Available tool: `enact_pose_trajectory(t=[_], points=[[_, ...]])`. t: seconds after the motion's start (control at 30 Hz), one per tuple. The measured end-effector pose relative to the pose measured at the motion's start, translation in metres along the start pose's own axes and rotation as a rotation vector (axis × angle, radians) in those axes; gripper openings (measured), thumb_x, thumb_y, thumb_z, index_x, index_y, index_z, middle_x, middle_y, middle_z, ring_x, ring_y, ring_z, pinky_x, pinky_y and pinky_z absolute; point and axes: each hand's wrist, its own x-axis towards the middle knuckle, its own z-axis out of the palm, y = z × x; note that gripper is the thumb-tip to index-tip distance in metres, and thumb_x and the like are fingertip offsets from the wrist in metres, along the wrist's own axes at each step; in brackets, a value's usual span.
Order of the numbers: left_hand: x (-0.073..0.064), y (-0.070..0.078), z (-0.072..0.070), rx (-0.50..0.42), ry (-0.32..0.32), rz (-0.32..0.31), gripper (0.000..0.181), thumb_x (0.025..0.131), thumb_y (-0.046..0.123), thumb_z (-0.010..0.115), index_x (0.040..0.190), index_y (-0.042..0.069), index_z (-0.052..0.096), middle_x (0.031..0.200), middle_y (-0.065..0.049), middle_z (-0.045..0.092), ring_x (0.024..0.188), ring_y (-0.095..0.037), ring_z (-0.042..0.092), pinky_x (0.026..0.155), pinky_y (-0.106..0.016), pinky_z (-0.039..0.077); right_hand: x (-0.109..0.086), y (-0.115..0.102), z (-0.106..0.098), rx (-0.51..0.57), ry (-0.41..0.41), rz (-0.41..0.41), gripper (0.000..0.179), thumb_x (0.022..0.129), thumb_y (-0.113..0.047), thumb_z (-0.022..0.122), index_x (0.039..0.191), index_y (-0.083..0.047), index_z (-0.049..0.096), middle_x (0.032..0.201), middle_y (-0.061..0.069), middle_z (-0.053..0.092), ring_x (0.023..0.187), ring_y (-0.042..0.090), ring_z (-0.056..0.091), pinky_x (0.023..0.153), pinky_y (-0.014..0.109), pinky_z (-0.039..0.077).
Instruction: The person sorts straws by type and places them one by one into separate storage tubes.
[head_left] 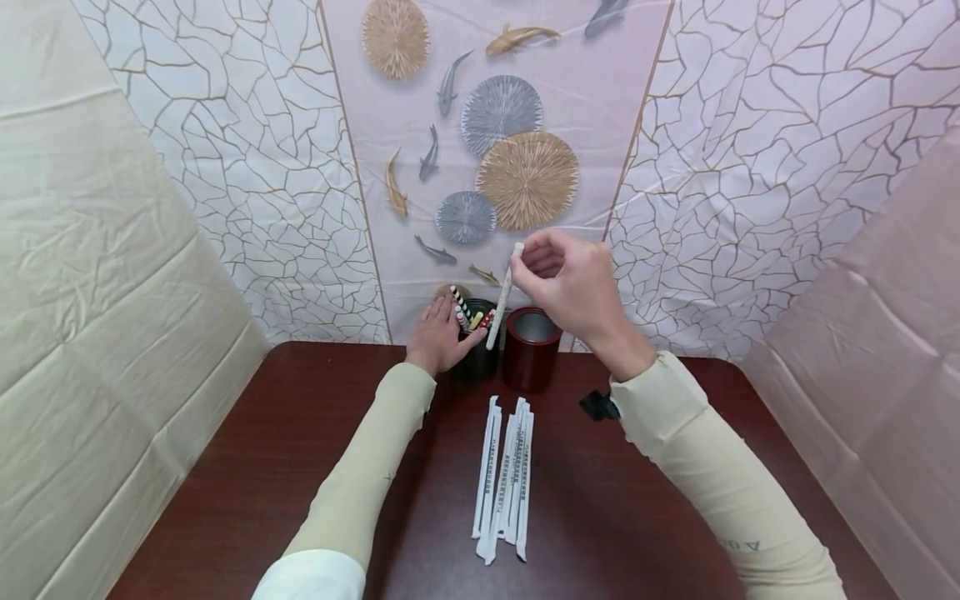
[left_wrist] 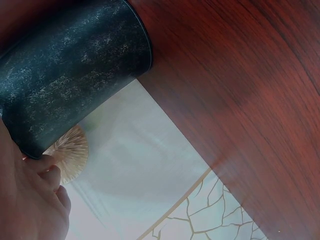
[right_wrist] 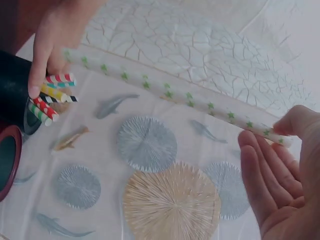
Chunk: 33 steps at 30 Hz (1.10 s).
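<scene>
My right hand [head_left: 573, 283] pinches a white paper straw with green stars [right_wrist: 169, 95] near its upper end. The straw slants in the air, its lower end by the rims of two cups. With my left hand [head_left: 437, 337] I hold the black cup [left_wrist: 75, 70] near its rim, thumb on the near side. Several patterned paper straws [right_wrist: 55, 94], striped and dotted, poke out of this cup. Beside it on the right stands a dark red cup [head_left: 531, 362], and no straws show in its opening.
Several straws in white printed paper wrappers [head_left: 491, 483] lie side by side on the dark wooden table [head_left: 315, 467], in front of the cups. Just behind the cups hangs a patterned cloth backdrop [head_left: 465, 150]. Pale cloth walls [head_left: 97, 317] flank the table.
</scene>
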Motion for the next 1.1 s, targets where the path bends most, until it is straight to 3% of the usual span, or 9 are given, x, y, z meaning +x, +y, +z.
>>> enact_pose_trajectory(t=[0.23, 0.6, 0.9, 1.1], points=[[0.001, -0.001, 0.000, 0.008, -0.006, -0.007, 0.101, 0.105, 0.077, 0.017, 0.167, -0.003, 0.018, 0.179, -0.015, 0.009, 0.167, -0.028, 0.011, 0.136, -0.042, 0.015, 0.009, 0.010, 0.005, 0.003, 0.092, -0.081, 0.012, 0.090, -0.004, 0.075, 0.096, 0.006, 0.073, 0.086, 0.017, 0.080, 0.074, 0.025, 0.080, 0.069, 0.028, 0.065], [0.000, 0.000, -0.001, -0.014, -0.011, -0.016, 0.101, 0.104, 0.077, 0.016, 0.167, -0.002, 0.017, 0.179, -0.014, 0.008, 0.167, -0.026, 0.010, 0.136, -0.041, 0.015, 0.016, 0.037, 0.031, 0.045, 0.157, -0.011, 0.011, 0.093, -0.003, 0.072, 0.098, 0.006, 0.073, 0.090, 0.019, 0.080, 0.080, 0.029, 0.081, 0.075, 0.034, 0.066], [0.001, 0.000, 0.001, 0.002, -0.012, -0.010, 0.101, 0.105, 0.077, 0.018, 0.167, -0.003, 0.016, 0.179, -0.016, 0.009, 0.167, -0.028, 0.011, 0.136, -0.042, 0.016, 0.005, 0.073, 0.065, 0.037, 0.144, 0.083, 0.012, 0.094, -0.002, 0.071, 0.101, 0.007, 0.074, 0.093, 0.021, 0.080, 0.085, 0.032, 0.081, 0.077, 0.038, 0.067], [0.002, 0.000, 0.001, -0.012, -0.019, -0.012, 0.101, 0.105, 0.077, 0.017, 0.168, -0.002, 0.013, 0.179, -0.014, 0.006, 0.167, -0.027, 0.010, 0.136, -0.042, 0.014, -0.005, 0.088, 0.081, -0.003, 0.057, 0.143, 0.021, 0.096, -0.010, 0.076, 0.108, 0.007, 0.073, 0.101, 0.023, 0.080, 0.093, 0.034, 0.080, 0.083, 0.040, 0.066]])
